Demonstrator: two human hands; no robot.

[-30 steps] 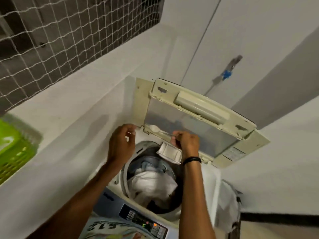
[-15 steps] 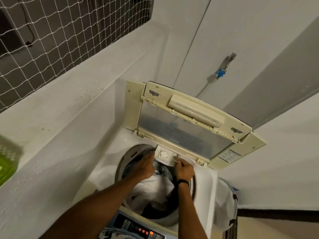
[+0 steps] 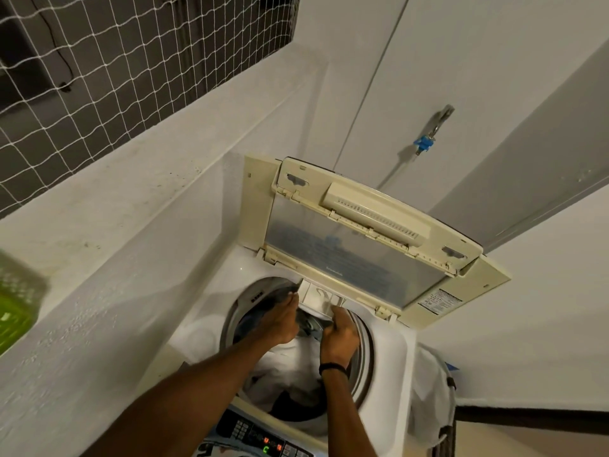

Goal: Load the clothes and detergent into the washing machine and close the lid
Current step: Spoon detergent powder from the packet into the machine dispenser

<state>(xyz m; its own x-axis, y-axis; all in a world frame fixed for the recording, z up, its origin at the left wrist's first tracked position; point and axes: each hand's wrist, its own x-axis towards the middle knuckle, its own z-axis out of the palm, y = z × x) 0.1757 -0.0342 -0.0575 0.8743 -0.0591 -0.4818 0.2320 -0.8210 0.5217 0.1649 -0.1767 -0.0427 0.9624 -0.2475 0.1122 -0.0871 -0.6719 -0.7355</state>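
In the head view, the top-loading washing machine stands against the left wall, its control panel at the near edge with lit red and green indicators. The lid is folded up at the far side; its long axis runs from far left to near right, and its underside tilts toward the camera. The round drum opening sits just below it, with white clothes heaped inside and darker fabric around and under them.

At the far rim of the drum, a small white detergent drawer sits just under the lid's hinge edge. The left hand reaches across the opening, fingers extended together and touching the drawer's left edge. The right hand, with a dark band on the wrist, is at the drawer's near right corner; its fingers curl toward it, but whether they hold anything cannot be told.

A green basket rests on the ledge at far left, blurred. A white laundry bag hangs to the right of the machine. On the far wall is a tap with a blue fitting.
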